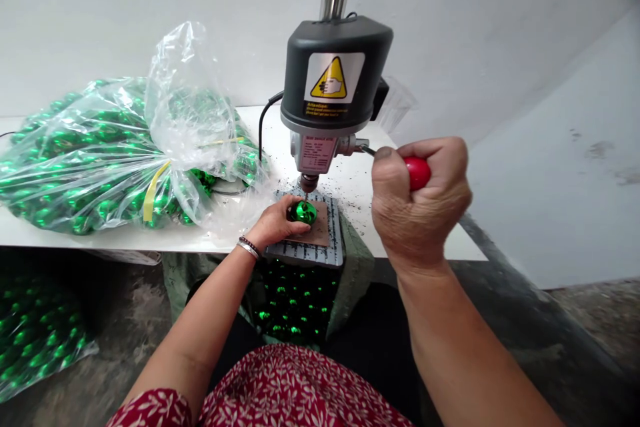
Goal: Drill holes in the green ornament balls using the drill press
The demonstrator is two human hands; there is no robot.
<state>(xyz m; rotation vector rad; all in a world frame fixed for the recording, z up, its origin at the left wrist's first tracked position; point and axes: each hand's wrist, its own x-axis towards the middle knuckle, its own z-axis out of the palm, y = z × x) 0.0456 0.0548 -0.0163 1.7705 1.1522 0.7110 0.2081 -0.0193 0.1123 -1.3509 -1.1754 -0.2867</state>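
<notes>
My left hand (pixel 281 221) is closed round a shiny green ball (pixel 305 212), holding it on a brown board (pixel 320 230) that lies on the grey metal base (pixel 336 250) of a bench drill press (pixel 336 80). The drill bit (pixel 307 196) comes down at the top of the ball; I cannot tell whether it has entered. My right hand (pixel 423 200) grips the red-knobbed feed lever (pixel 418 173) at the drill's right side, the knob showing between thumb and fingers.
A tied clear bag (pixel 100 160) of green balls lies left on the white table (pixel 360 187). Dark shavings surround the drill base. Below the table edge, a green cloth sack (pixel 353 260) holds many green balls. Another bag of balls (pixel 40 333) sits on the floor at left.
</notes>
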